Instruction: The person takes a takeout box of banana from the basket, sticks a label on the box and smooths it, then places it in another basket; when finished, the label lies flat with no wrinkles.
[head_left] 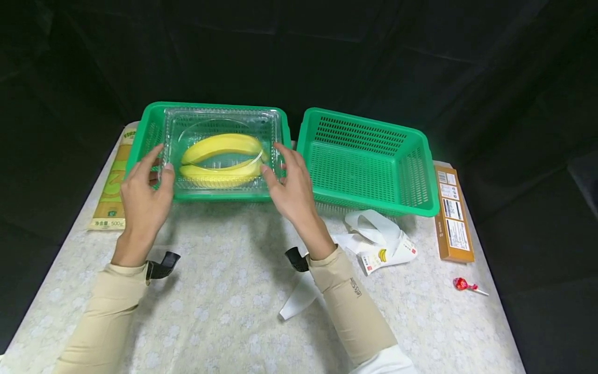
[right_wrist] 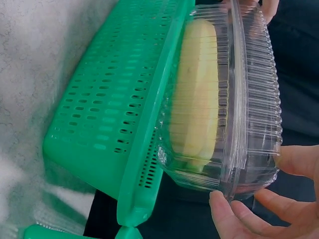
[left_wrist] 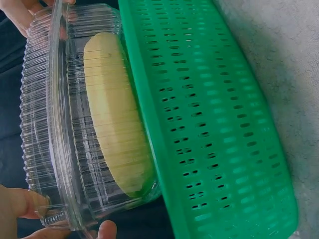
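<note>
A clear plastic clamshell box with its lid down holds two yellow bananas. It is over the left green basket, and in both wrist views its lower part sits at or just above that basket's rim. My left hand grips the box's left end, thumb at the near corner. At the opposite end, my right hand holds the box with thumb and fingers. The left wrist view shows a banana through the ribbed wall of the box.
Right of the box stands a second green basket. Beside it lie a brown carton and a red-wrapped lollipop. A white strip with a banana print curls near my right forearm. A green-yellow food packet lies at the left.
</note>
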The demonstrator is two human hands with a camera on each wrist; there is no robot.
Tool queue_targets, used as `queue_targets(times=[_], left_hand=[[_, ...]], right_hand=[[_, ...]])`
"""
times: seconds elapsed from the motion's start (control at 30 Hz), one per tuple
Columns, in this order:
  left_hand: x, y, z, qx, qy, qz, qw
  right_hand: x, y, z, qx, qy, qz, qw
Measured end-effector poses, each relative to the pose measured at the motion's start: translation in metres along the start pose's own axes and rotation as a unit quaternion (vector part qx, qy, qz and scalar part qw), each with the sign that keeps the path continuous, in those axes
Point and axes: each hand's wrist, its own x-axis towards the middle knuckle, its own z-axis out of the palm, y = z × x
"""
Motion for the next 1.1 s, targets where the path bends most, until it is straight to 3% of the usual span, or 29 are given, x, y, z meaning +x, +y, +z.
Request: queue_targets(times=[0.7, 0.93, 1.1], left_hand=[[-0.0004, -0.0007, 0.0021, -0.007, 0.0, 0.005, 1.0], [-0.0035, 0.0031, -0.0028, -0.007, -0.005, -0.011, 0.9999], [-0.0029, 0.0044, -0.0041, -0.009, -0.001, -0.004, 1.0]], right_hand=[[0.0007, 0.0004, -0.0008, -0.009, 0.005, -0.001, 1.0], [-0.0024, -0.0022, -0.0019, -0.001, 0.004, -0.004, 1.0], [-0.0037, -0.0026, -0.0018, -0.001, 0.005, -0.003, 1.0]])
